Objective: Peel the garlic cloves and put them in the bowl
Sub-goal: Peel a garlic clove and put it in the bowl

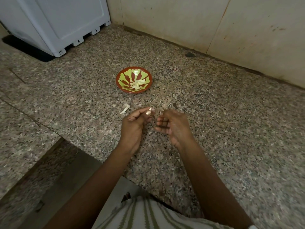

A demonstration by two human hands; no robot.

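Our left hand (133, 128) pinches a garlic clove (149, 111), its long axis pointing up the frame toward the bowl (125, 75), which lies above, nearer this hand. Our right hand (175, 126) is curled beside; we cannot tell if it holds skin.

Speckled granite counter (231, 129), stained cream wall (181, 22), white appliance (57, 19) at far left.

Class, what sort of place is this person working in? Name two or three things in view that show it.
Probably a home kitchen: a speckled stone counter meets a tiled wall, a white appliance stands at the back left, and a painted bowl holds peeled garlic cloves.
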